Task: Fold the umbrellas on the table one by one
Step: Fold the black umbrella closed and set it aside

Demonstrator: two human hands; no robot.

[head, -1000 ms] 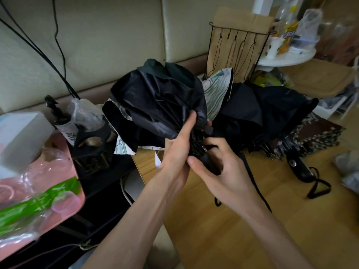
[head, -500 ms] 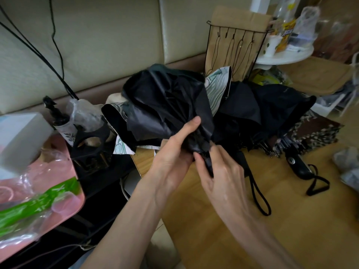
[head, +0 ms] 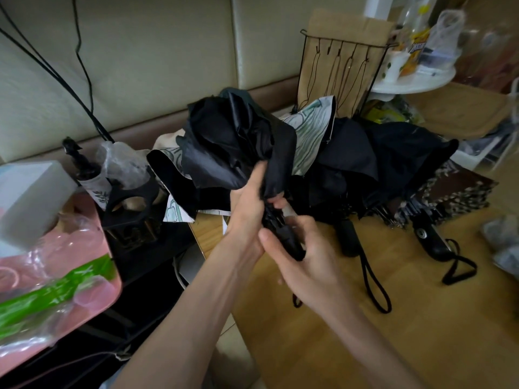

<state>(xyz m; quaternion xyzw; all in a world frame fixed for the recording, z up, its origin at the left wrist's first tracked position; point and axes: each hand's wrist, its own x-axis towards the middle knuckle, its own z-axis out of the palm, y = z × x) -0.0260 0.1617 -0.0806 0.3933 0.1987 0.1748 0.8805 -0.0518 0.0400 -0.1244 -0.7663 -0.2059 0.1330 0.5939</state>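
Left hand wraps the gathered cloth of the black umbrella just above the rib ends, thumb up along the fabric and fingertips curled round the far side. Right hand grips the umbrella's handle from below, thumb laid on the near side. Umbrella is held up over the left end of the wooden table, handle slanting down toward the person, canopy loose and bunched, not rolled. A bit of its strap shows under the right hand.

Behind it on the table:
- green-and-white patterned umbrella, partly covered by the held one
- second dark umbrella, handle and strap loop flat on the wood just right of the right hand
- third umbrella further right, button on its handle, speckled cloth beside it

Their dark canopies overlap in one heap — can't tell which belongs to which.

Pink plastic bag sits at far left, off the table.
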